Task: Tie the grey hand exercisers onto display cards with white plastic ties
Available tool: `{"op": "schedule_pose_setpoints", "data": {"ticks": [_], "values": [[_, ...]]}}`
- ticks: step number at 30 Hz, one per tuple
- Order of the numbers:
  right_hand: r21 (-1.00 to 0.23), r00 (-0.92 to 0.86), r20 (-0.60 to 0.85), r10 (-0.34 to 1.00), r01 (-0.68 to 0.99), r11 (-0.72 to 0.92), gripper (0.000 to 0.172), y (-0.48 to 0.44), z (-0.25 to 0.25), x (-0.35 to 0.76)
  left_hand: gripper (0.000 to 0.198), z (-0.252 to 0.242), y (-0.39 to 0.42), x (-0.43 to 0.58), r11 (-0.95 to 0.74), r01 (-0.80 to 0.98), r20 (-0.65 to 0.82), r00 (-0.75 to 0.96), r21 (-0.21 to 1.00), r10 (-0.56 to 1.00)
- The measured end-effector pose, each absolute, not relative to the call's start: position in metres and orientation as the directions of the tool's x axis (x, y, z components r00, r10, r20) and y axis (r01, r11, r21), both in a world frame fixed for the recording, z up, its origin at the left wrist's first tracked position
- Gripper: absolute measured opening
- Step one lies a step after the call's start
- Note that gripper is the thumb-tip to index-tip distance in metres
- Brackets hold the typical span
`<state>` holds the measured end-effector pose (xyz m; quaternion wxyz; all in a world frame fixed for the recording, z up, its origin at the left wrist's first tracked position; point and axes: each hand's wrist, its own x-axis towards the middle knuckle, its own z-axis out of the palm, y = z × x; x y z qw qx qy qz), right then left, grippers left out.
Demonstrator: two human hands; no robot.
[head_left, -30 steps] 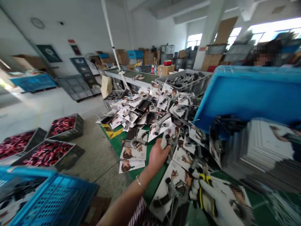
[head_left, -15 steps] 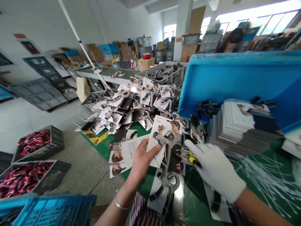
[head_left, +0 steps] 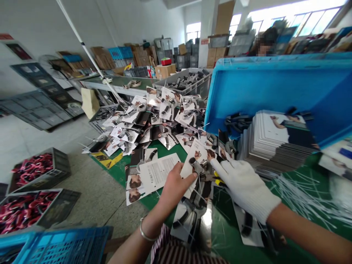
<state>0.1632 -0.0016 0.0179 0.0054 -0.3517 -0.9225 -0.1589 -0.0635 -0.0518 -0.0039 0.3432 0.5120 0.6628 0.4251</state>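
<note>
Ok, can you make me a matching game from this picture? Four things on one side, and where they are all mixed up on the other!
Things:
1. pliers
2. stack of printed cards
3. white cable ties
4. pinkish-red tools

Places:
A. scattered loose on the green table
B. in grey crates on the floor
C. in the gloved right hand
D. just by the blue bin

Right pairs: 1-C, 2-D, 3-A, 4-B

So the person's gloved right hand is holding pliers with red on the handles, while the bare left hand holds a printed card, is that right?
Not quite: the pliers in the gloved right hand show yellow on the handles, not red, as the head view shows. The bare left hand does hold a printed card.
</note>
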Motion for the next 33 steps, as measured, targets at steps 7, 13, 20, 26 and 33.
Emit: {"op": "schedule_pose_setpoints", "data": {"ticks": [7, 13, 20, 26, 33], "values": [[0.339, -0.777, 0.127, 0.617, 0.618, 0.709, 0.065, 0.003, 0.020, 0.161, 0.028, -0.001, -0.049, -0.063, 0.136, 0.406, -0.045, -0.225, 0.903, 0.973], [0.316, -0.763, 0.149, 0.629, 0.640, 0.700, 0.063, 0.002, 0.012, 0.158, 0.027, -0.001, -0.047, -0.065, 0.123, 0.391, -0.027, -0.240, 0.912, 0.970], [0.273, -0.765, 0.100, 0.636, 0.636, 0.722, 0.056, 0.009, 0.009, 0.158, 0.028, 0.001, -0.046, -0.066, 0.133, 0.407, -0.039, -0.231, 0.904, 0.972], [-0.027, -0.733, 0.043, 0.679, 0.678, 0.734, 0.022, 0.001, -0.003, 0.168, 0.034, -0.023, -0.041, -0.067, 0.138, 0.165, -0.098, -0.231, 0.977, 0.968], [-0.287, -0.569, 0.222, 0.792, 0.738, 0.611, 0.048, -0.055, -0.051, 0.155, 0.039, -0.038, -0.037, -0.049, 0.004, 0.108, 0.056, -0.542, 0.994, 0.839]]}}
